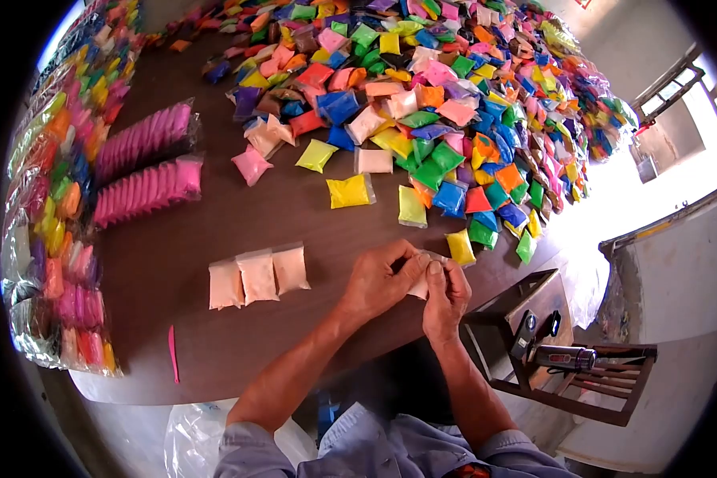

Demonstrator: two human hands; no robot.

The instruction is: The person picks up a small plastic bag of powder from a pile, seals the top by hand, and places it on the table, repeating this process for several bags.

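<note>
Both hands meet over the table's near right side, pinching a small pale peach packet (417, 288) in clear plastic between them. My left hand (381, 279) grips it from the left, and my right hand (446, 296) holds its upper right part with the thumb on top. Fingers cover most of this packet. To the left of my hands, three pale peach packets (257, 276) lie overlapping in a row. A yellow packet (460, 248) rests just beyond my right hand. Further left on the tabletop is a thin pink plastic tool (174, 354).
A large heap of colourful packets (430, 171) covers the far and right parts of the brown table (167, 271). Two rows of pink packets (147, 191) lie at left, beside stacked bagged packets (56, 223). A wooden chair (526, 319) at right bears a metal flask (564, 357).
</note>
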